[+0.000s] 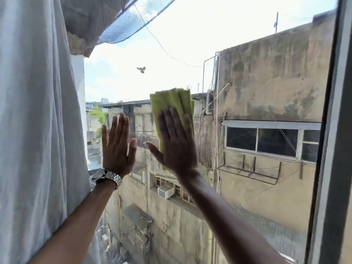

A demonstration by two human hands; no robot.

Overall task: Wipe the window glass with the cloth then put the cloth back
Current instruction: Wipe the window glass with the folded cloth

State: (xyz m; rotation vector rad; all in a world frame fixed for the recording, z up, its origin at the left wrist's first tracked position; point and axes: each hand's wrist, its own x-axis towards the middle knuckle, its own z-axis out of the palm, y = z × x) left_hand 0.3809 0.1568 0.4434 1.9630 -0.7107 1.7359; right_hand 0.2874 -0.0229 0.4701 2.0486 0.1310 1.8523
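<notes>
Fingers (172,119) of the right hand (176,143), extended flat, press the green cloth (170,101) against the window glass (190,44); cloth projects above the fingertips. Left hand (117,145), left of the cloth, lies open and empty.

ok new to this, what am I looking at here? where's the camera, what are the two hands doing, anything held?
There is no machine here: a person works with bare hands, and the single picture comes from a wide-angle camera worn on their head, looking forward at the window.

The right hand lies flat and open, pressing a folded yellow-green cloth against the window glass. The left hand, with a silver metal wristwatch, is also open and flat towards the glass and holds nothing. Whether it touches the glass, I cannot tell.

A white curtain hangs at the left, and the dark window frame runs down the right. Everything else, the worn concrete buildings and a flying bird, is outside, seen through the pane.
</notes>
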